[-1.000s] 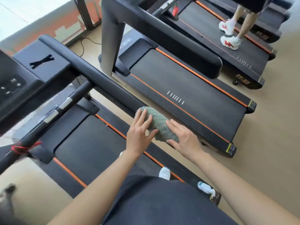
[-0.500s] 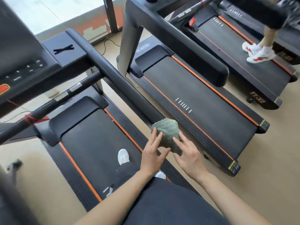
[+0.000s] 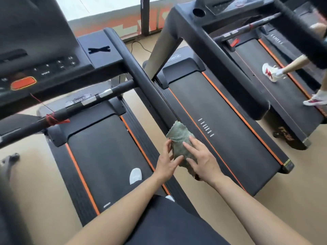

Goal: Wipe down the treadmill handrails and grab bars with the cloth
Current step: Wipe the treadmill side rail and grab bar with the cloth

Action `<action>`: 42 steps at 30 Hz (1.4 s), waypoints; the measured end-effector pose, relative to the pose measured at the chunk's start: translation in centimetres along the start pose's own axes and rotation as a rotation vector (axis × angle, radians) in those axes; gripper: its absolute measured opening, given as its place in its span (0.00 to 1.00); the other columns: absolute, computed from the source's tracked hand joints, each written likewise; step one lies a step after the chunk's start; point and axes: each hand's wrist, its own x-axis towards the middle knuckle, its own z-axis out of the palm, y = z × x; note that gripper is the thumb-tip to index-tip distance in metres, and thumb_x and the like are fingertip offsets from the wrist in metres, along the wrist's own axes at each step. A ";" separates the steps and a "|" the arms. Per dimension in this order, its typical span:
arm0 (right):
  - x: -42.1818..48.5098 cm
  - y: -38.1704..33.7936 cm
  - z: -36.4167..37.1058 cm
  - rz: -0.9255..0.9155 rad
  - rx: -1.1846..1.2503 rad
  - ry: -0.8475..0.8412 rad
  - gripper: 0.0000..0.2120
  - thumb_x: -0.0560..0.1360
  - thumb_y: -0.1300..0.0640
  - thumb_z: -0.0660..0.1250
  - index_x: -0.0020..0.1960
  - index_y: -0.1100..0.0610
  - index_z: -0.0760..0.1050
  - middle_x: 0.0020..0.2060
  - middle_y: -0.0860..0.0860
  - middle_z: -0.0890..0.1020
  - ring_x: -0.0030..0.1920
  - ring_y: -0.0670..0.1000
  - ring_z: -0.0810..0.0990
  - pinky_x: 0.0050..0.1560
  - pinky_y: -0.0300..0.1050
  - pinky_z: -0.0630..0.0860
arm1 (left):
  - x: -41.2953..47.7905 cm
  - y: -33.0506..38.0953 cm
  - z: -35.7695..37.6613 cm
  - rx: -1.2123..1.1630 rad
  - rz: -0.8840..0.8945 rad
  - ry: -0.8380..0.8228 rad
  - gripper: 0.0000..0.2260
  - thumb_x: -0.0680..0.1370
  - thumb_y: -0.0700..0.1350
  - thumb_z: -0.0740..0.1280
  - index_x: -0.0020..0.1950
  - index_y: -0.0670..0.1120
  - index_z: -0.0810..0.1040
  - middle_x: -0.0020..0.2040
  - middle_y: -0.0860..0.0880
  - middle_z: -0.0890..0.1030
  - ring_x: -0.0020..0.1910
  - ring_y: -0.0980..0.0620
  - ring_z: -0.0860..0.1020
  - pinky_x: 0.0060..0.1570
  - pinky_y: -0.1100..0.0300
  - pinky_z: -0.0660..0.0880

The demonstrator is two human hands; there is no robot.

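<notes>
Looking down at a row of black treadmills with orange stripes along the belts. The green cloth is draped over the near end of the long black handrail on the right side of the nearest treadmill, and it covers the tip of the rail.

Both hands are on it. The left hand comes in from the left side of the cloth, fingers spread a bit, with the fingertips pressing the cloth's left edge and lower part. The right hand lies flat over the right and near part of the cloth, fingers apart and stretched out, pointing toward the far end of the rail. Neither hand is balled up around the rail, more like flat palms pinning the cloth in place. Can't tell if the thumbs are hooked underneath.

Further left there's the cross grab bar under the console, with silver sensor patches and a bit of red string tied on it. A white shoe shows on the belt below. Far right, someone else's legs in white and red sneakers are on the third treadmill, kind of blurry.
</notes>
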 end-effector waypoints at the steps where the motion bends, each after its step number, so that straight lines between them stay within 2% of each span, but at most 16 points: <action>1: 1.1 -0.4 -0.1 -0.012 -0.024 -0.013 0.32 0.72 0.61 0.75 0.74 0.51 0.71 0.77 0.50 0.66 0.76 0.55 0.65 0.72 0.55 0.70 | 0.8 -0.1 -0.6 -0.023 -0.007 0.000 0.32 0.78 0.37 0.72 0.77 0.46 0.61 0.72 0.61 0.69 0.67 0.71 0.72 0.67 0.52 0.76; 3: 3.0 -1.3 -0.6 -0.032 -0.069 -0.038 0.34 0.72 0.61 0.75 0.75 0.51 0.70 0.77 0.51 0.66 0.76 0.56 0.66 0.70 0.57 0.72 | 2.0 0.2 -1.6 -0.065 -0.020 0.005 0.33 0.77 0.37 0.73 0.78 0.46 0.61 0.73 0.57 0.70 0.71 0.65 0.70 0.69 0.48 0.74; 5: 5.2 -2.3 -0.9 -0.039 -0.106 -0.078 0.37 0.73 0.60 0.75 0.78 0.48 0.65 0.78 0.52 0.65 0.76 0.56 0.65 0.69 0.58 0.73 | 3.4 0.6 -2.9 -0.097 -0.029 0.014 0.34 0.77 0.36 0.73 0.78 0.46 0.60 0.75 0.54 0.69 0.74 0.62 0.68 0.70 0.52 0.74; 7: 7.3 -3.5 -1.2 -0.056 -0.172 -0.126 0.38 0.74 0.59 0.73 0.79 0.44 0.60 0.79 0.51 0.61 0.77 0.55 0.62 0.66 0.57 0.75 | 4.7 1.0 -4.3 -0.118 -0.021 0.023 0.36 0.78 0.34 0.72 0.81 0.46 0.57 0.77 0.53 0.67 0.73 0.65 0.68 0.67 0.61 0.74; 8: 8.4 -4.1 -1.3 -0.074 -0.215 -0.150 0.38 0.75 0.58 0.72 0.80 0.43 0.59 0.81 0.50 0.57 0.77 0.55 0.62 0.64 0.56 0.77 | 5.4 1.1 -5.1 -0.128 -0.019 0.025 0.37 0.78 0.34 0.72 0.82 0.47 0.56 0.78 0.53 0.66 0.72 0.67 0.68 0.66 0.61 0.74; 11: 11.4 -5.3 -1.3 -0.102 -0.325 -0.227 0.36 0.78 0.54 0.68 0.80 0.42 0.56 0.82 0.44 0.48 0.77 0.55 0.60 0.57 0.56 0.80 | 7.3 1.0 -6.8 -0.146 -0.019 0.036 0.37 0.78 0.37 0.73 0.82 0.49 0.59 0.79 0.56 0.65 0.73 0.66 0.68 0.66 0.45 0.77; 13: 13.4 -5.9 -1.2 -0.119 -0.380 -0.261 0.35 0.78 0.53 0.67 0.80 0.42 0.55 0.82 0.43 0.47 0.77 0.57 0.59 0.57 0.58 0.80 | 8.4 0.8 -7.7 -0.162 -0.031 0.035 0.38 0.77 0.38 0.74 0.82 0.50 0.59 0.80 0.59 0.63 0.75 0.65 0.65 0.67 0.44 0.76; 16: 16.1 -7.0 -1.3 -0.128 -0.444 -0.298 0.33 0.80 0.51 0.65 0.81 0.43 0.54 0.81 0.43 0.45 0.79 0.60 0.55 0.60 0.59 0.78 | 9.9 1.2 -8.7 -0.184 -0.038 0.019 0.40 0.78 0.39 0.73 0.83 0.51 0.55 0.80 0.61 0.60 0.76 0.65 0.62 0.71 0.57 0.71; 19: 19.2 -8.3 -1.1 -0.126 -0.485 -0.312 0.32 0.82 0.49 0.63 0.81 0.43 0.52 0.81 0.41 0.41 0.80 0.61 0.53 0.61 0.58 0.77 | 11.9 1.7 -10.0 -0.272 -0.039 0.017 0.39 0.80 0.36 0.71 0.83 0.52 0.53 0.79 0.61 0.60 0.70 0.74 0.66 0.67 0.67 0.71; 22: 22.4 -9.0 -0.9 -0.146 -0.486 -0.309 0.32 0.82 0.46 0.62 0.81 0.41 0.52 0.81 0.40 0.41 0.80 0.61 0.53 0.60 0.60 0.78 | 14.0 2.1 -11.6 -0.335 -0.023 0.038 0.36 0.82 0.39 0.68 0.83 0.52 0.52 0.78 0.61 0.60 0.65 0.78 0.68 0.63 0.74 0.69; 26: 26.4 -9.9 -0.9 -0.158 -0.477 -0.312 0.31 0.82 0.46 0.62 0.81 0.40 0.52 0.81 0.40 0.42 0.79 0.59 0.55 0.62 0.60 0.77 | 16.8 2.6 -14.0 -0.404 -0.032 0.064 0.33 0.83 0.44 0.67 0.83 0.56 0.55 0.81 0.56 0.62 0.74 0.63 0.67 0.70 0.64 0.69; 30: 29.5 -11.1 -0.8 -0.157 -0.467 -0.313 0.31 0.82 0.47 0.62 0.81 0.40 0.52 0.81 0.41 0.41 0.80 0.60 0.55 0.66 0.59 0.73 | 19.0 3.7 -15.6 -0.440 -0.014 0.130 0.31 0.83 0.42 0.66 0.83 0.53 0.57 0.78 0.61 0.62 0.69 0.69 0.69 0.66 0.68 0.70; 33: 31.1 -11.8 -0.8 -0.154 -0.459 -0.314 0.31 0.82 0.47 0.61 0.81 0.41 0.52 0.81 0.41 0.41 0.80 0.60 0.55 0.69 0.60 0.71 | 20.2 4.1 -16.0 -0.463 -0.007 0.157 0.29 0.83 0.46 0.67 0.82 0.54 0.60 0.79 0.57 0.66 0.74 0.59 0.69 0.73 0.57 0.69; 36: 31.8 -11.8 -0.5 -0.164 -0.445 -0.294 0.31 0.82 0.47 0.62 0.81 0.41 0.53 0.81 0.41 0.42 0.79 0.60 0.57 0.67 0.61 0.73 | 20.4 4.3 -15.9 -0.469 -0.009 0.168 0.28 0.83 0.47 0.66 0.82 0.54 0.60 0.78 0.54 0.68 0.74 0.57 0.69 0.74 0.53 0.69; 39: 31.2 -11.2 -0.2 -0.168 -0.422 -0.266 0.32 0.80 0.47 0.65 0.80 0.41 0.54 0.81 0.41 0.43 0.78 0.59 0.57 0.64 0.61 0.75 | 20.2 3.9 -15.4 -0.482 -0.020 0.174 0.30 0.83 0.47 0.66 0.83 0.54 0.56 0.79 0.56 0.65 0.76 0.58 0.67 0.73 0.56 0.69; 42: 29.6 -10.2 -0.3 -0.177 -0.366 -0.246 0.35 0.79 0.47 0.67 0.80 0.40 0.54 0.81 0.41 0.45 0.79 0.58 0.58 0.66 0.61 0.74 | 19.1 3.4 -14.7 -0.481 -0.044 0.144 0.31 0.83 0.46 0.66 0.83 0.56 0.55 0.74 0.65 0.67 0.73 0.61 0.70 0.64 0.66 0.73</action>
